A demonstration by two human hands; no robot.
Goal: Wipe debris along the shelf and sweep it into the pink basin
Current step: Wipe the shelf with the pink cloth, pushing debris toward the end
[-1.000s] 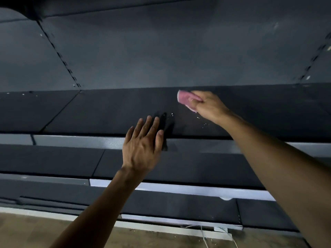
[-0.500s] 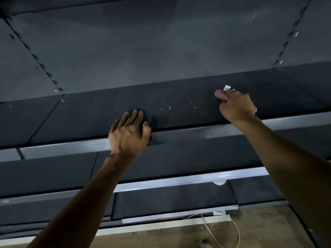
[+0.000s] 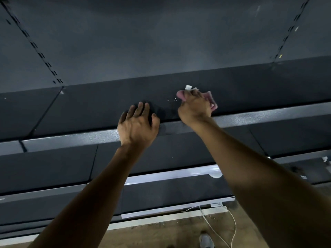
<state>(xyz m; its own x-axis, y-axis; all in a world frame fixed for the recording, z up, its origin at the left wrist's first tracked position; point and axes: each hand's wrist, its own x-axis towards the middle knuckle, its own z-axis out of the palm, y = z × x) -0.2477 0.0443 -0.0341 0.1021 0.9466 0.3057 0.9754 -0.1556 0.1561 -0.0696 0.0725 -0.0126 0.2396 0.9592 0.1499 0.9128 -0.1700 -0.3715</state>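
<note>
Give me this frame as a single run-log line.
right hand: gripping pink cloth on shelf | left hand: open at shelf edge | crumbs: between hands | pink basin: not in view

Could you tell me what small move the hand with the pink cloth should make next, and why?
Probably a short sweep leftward. The right hand grips the pink cloth on the dark shelf, pale crumbs lie just left of it, and the left hand waits open at the shelf's front edge, seemingly to catch them. No basin is in view.
</note>
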